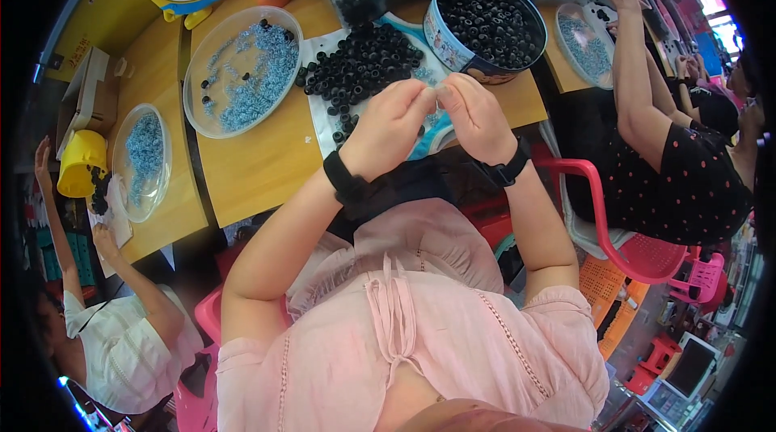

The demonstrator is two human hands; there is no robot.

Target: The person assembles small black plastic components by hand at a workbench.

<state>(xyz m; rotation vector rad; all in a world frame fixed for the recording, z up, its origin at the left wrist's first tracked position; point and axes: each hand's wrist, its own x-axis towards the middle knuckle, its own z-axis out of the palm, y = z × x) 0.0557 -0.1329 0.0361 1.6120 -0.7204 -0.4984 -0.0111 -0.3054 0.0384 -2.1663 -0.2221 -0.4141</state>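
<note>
Head view: my left hand (pixel 388 126) and right hand (pixel 478 118) meet fingertip to fingertip above the near edge of the yellow wooden table (pixel 259 165). Both grips are pinched shut on something too small to identify. Directly beyond my fingers lies a loose pile of small black rubber rings (pixel 360 64) on white sheet. A clear round plastic dish of pale blue small parts (pixel 242 70) sits left of that pile.

Ring pile (pixel 360 60) between dish (pixel 241 68) and tin (pixel 483 24)
</note>
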